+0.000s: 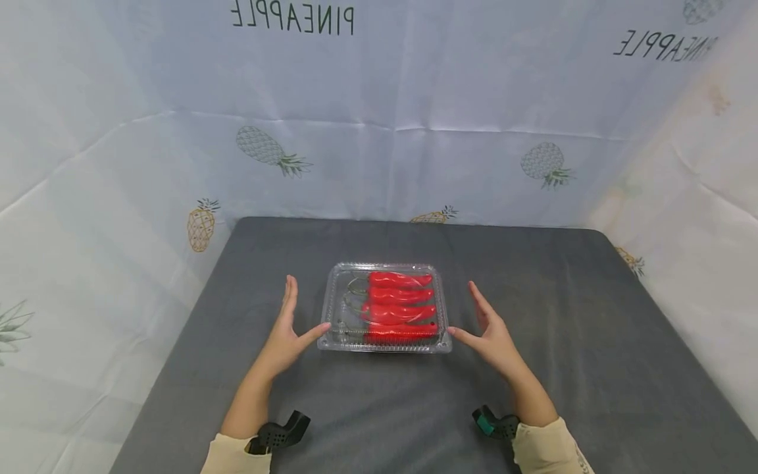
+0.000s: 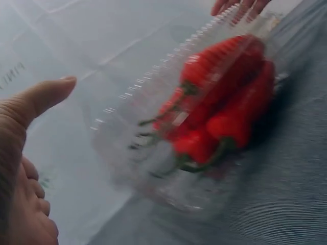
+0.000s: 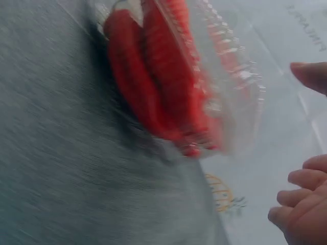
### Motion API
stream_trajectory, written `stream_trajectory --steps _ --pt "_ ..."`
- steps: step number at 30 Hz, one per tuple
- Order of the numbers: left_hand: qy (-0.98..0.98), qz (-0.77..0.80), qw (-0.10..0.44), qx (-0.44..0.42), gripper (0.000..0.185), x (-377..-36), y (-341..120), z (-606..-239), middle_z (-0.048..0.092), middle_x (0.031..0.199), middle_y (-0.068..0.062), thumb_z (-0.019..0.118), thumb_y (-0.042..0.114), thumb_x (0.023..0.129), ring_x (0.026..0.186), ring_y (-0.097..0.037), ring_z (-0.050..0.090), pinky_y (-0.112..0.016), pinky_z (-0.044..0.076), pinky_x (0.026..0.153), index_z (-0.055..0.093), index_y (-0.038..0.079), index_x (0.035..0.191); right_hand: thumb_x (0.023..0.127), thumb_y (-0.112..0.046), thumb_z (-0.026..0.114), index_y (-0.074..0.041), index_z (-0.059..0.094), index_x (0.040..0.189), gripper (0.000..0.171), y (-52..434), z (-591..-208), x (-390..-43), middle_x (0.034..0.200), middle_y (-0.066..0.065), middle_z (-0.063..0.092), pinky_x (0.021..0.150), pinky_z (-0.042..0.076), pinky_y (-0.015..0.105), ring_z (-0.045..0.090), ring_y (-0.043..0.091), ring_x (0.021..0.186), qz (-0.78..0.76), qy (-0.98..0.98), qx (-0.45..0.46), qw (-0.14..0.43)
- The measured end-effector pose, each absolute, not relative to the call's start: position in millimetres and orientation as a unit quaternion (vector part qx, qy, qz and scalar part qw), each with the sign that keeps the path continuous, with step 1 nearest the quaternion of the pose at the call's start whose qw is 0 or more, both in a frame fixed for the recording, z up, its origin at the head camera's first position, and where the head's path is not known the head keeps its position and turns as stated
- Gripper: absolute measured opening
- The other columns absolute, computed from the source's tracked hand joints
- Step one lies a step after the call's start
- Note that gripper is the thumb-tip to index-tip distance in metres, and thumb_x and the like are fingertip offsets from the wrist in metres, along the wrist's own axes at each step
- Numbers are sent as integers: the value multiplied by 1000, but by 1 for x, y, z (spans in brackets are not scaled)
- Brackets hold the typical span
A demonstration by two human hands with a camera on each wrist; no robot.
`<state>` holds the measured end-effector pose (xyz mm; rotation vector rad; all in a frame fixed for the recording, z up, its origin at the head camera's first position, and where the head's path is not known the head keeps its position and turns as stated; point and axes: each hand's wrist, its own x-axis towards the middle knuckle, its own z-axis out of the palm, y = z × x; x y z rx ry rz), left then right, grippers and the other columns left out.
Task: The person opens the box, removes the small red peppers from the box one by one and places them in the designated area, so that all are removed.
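A clear plastic clamshell box [image 1: 385, 347] stands on the dark grey table, with several red chili peppers [image 1: 398, 311] laid in a row inside it. Their green stems [image 2: 179, 163] point to the left end. My left hand [image 1: 285, 339] is at the box's left side, fingers straight and thumb spread toward the front corner. On the opposite side my right hand [image 1: 490, 337] mirrors it, its thumb tip close to the front right corner. Whether either thumb touches the plastic, I cannot tell. The lid lies over the peppers; its latching is unclear. Both wrist views are blurred.
The dark grey table [image 1: 580, 342] extends around the box on all sides. A pale cloth with pineapple prints [image 1: 331, 178] hangs behind it and along both sides. A black wrist mount [image 1: 281, 433] sits on the left wrist, another [image 1: 496, 422] on the right.
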<state>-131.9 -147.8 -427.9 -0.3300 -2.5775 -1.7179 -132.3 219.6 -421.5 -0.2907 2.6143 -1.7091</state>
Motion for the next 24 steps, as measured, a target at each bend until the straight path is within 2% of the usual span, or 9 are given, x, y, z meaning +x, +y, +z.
stream_trajectory --steps 2,3,9,10,13,15,17,21,24 --pt "-810 -577 9 -104 99 -130 -145 -437 -17 156 -7 65 18 85 142 -36 -15 -65 -2 108 -10 14 149 79 -5 70 -5 13 150 91 217 -429 -130 157 14 10 104 18 3 7 31 144 -583 806 -102 1" --pt "-801 -589 11 -108 97 -129 -143 -442 -16 156 -9 64 16 85 142 -36 -14 -64 -2 109 -9 12 149 79 -3 69 -4 13 149 90 215 -433 -128 157 15 11 99 19 -2 7 31 144 -598 795 -103 0" --pt "-744 -655 13 -132 88 -124 -134 -460 -13 154 -22 58 4 86 141 -39 -14 -61 -3 110 -5 -2 147 77 2 68 -3 12 149 91 203 -449 -121 156 19 12 101 23 2 11 30 143 -642 760 -97 -6" --pt "-737 -662 12 -132 87 -123 -131 -462 -12 154 -22 58 3 86 141 -39 -13 -56 -2 112 -4 -3 147 77 2 68 -3 10 149 93 201 -451 -120 156 19 11 102 23 3 11 31 143 -646 757 -97 -8" --pt "-719 -679 8 -146 86 -120 -124 -470 -10 154 -25 58 1 85 141 -40 -9 -28 7 117 -1 -6 146 76 2 69 -4 5 150 98 192 -458 -117 156 18 7 102 22 4 8 32 143 -660 744 -103 -9" --pt "-710 -686 13 -160 85 -119 -119 -474 -8 153 -27 59 -2 84 141 -39 -7 -11 12 111 0 -8 146 74 4 69 -5 5 150 100 188 -462 -115 157 17 7 103 22 4 8 31 144 -666 737 -113 -12" --pt "-700 -691 24 -178 86 -118 -116 -478 -7 152 -30 59 -6 82 142 -35 -5 -2 15 104 1 -10 145 74 4 69 -6 5 150 100 185 -467 -113 157 15 6 102 22 4 8 25 145 -665 737 -125 -9" --pt "-696 -686 49 -205 90 -116 -112 -484 -9 150 -32 57 -14 75 143 -15 -4 -1 13 104 1 -10 145 75 4 69 -7 6 150 99 180 -476 -111 158 15 2 103 20 4 8 11 145 -655 740 -154 -11" --pt "-703 -676 53 -214 92 -116 -110 -487 -12 150 -32 56 -15 73 141 -7 -6 -1 10 104 0 -9 145 76 6 67 -5 7 150 96 177 -480 -110 157 16 1 104 22 6 7 10 145 -657 737 -158 -26"
